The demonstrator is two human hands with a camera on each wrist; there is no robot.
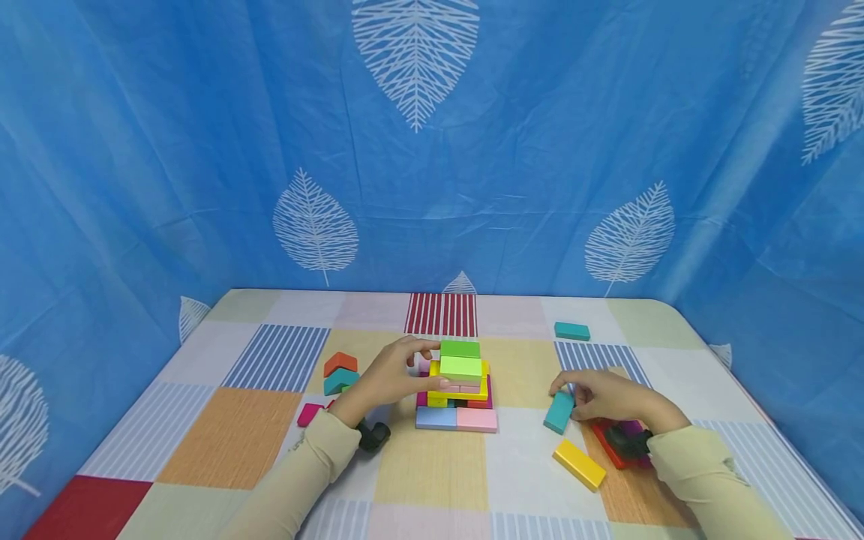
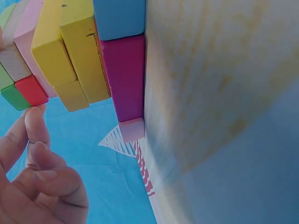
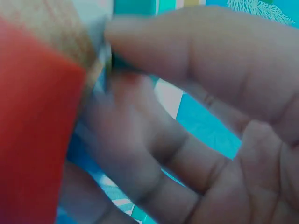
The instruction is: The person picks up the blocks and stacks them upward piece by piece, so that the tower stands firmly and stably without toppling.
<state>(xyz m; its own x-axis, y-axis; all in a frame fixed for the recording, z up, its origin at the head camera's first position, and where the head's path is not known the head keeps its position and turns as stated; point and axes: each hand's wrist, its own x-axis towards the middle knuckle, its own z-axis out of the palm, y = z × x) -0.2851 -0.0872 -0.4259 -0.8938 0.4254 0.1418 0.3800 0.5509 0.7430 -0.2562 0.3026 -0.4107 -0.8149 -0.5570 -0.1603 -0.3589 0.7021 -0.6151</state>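
Note:
The left hand [image 1: 386,377] is at a layered stack of coloured blocks [image 1: 461,369], thumb in front and a fingertip behind the upper layers, pinching them. In the left wrist view, a fingertip of that hand [image 2: 44,172] touches a red block [image 2: 32,90] beside a green one [image 2: 15,97]. Yellow blocks [image 2: 84,51] lie lower in the stack, a magenta block [image 2: 125,77] near its base. On the right, the right hand [image 1: 610,396] pinches a teal block [image 1: 559,413] between thumb and fingers. The right wrist view is blurred where the fingers of this hand [image 3: 201,93] meet.
A yellow block [image 1: 579,465] lies nearer than the teal one. Red blocks [image 1: 609,448] sit under the right wrist. Another teal block [image 1: 571,331] is at the back right. Orange [image 1: 340,364], teal [image 1: 340,381] and magenta [image 1: 310,415] blocks stand left of the stack.

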